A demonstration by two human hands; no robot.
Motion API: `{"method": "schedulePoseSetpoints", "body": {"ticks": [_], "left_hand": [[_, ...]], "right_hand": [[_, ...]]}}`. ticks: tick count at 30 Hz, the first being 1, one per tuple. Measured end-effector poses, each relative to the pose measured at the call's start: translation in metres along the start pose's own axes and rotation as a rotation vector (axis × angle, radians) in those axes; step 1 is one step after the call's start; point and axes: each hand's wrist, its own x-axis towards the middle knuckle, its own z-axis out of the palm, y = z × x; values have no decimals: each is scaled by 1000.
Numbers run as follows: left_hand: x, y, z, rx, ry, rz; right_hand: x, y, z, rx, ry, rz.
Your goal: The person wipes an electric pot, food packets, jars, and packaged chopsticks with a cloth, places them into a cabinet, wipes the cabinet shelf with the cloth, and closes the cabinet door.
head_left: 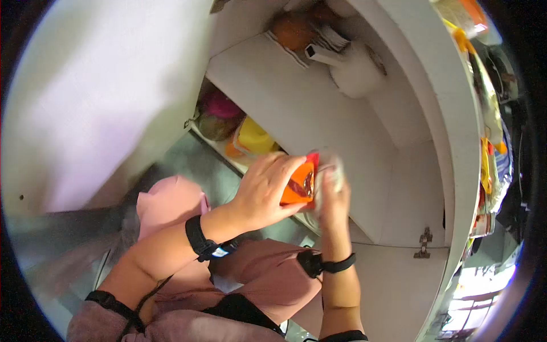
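Near the middle of the head view, my left hand (263, 191) is closed round an orange packet (299, 185) with a red edge and a dark picture on it. Just to the right, my right hand (335, 196) grips a pale, partly see-through item (329, 165), blurred by motion, so what it is cannot be made out. The two items are close together, perhaps touching. Both hands are in front of an open white cabinet, above my bent legs.
A white cabinet shelf (268, 91) holds a white roll-like object (358, 71) and a brown item (293, 31). Yellow (254, 137) and magenta (221, 105) items stand in the lower compartment. An open white door (102, 102) fills the left. Colourful packets (487, 165) line the right.
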Motion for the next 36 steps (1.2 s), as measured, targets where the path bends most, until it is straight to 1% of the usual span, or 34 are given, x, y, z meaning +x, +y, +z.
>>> {"method": "schedulePoseSetpoints", "body": {"ticks": [1, 3, 5, 6, 7, 9, 10, 11, 13, 14, 15, 17, 18, 19, 20, 22, 26, 29, 31, 32, 34, 36], "left_hand": [[-1, -2, 1, 8, 36, -7], [-1, -10, 0, -29, 92, -70], [1, -17, -3, -66, 61, -59], [2, -14, -3, -41, 71, -53], [1, -13, -2, -29, 84, -79], [4, -15, 0, -25, 44, -14], [3, -19, 5, -42, 58, 4], [1, -22, 8, -31, 65, -13], [1, -27, 16, -104, 70, -34], [3, -30, 19, -101, 94, -75], [1, -29, 20, -100, 92, -75], [5, -22, 5, 6, 113, -233], [3, -25, 5, 26, 33, -239], [2, -26, 5, 21, 30, -236], [2, -28, 4, 45, 6, -233], [5, -31, 1, 59, -3, -224], [7, -35, -11, 58, 0, -233], [8, -39, -16, 65, -29, -247], [8, -39, -17, 63, -27, -257], [7, -40, -18, 59, -26, -263], [7, -40, -18, 41, -20, -262], [7, -39, -17, 19, -15, -266]], "right_hand": [[8, -3, -14, -33, 82, 197], [46, 31, -56, -362, 412, -128], [80, 44, -101, -732, 336, -244], [80, 44, -95, -739, 304, -251], [72, 37, -86, -646, 198, -214], [51, 15, -59, -451, -11, -140], [43, 7, -44, -355, -110, -98], [37, 3, -28, -257, -204, -50], [30, 8, 13, -151, -376, -56], [41, 14, 18, -66, -339, 47], [60, 18, 22, -64, -340, 47], [122, 29, 27, 451, -211, 165], [166, 45, 17, 643, -262, 133], [205, 55, 10, 833, -312, 95], [225, 48, 18, 834, -311, 87], [256, 35, 29, 777, -89, 48], [298, 26, 38, 794, -97, -22], [313, 27, 39, 865, -143, 6], [316, 31, 43, 657, -2, -46], [316, 32, 45, 657, -4, -45], [319, 34, 43, 358, 175, -119], [330, 40, 40, 311, 155, -153]]}}
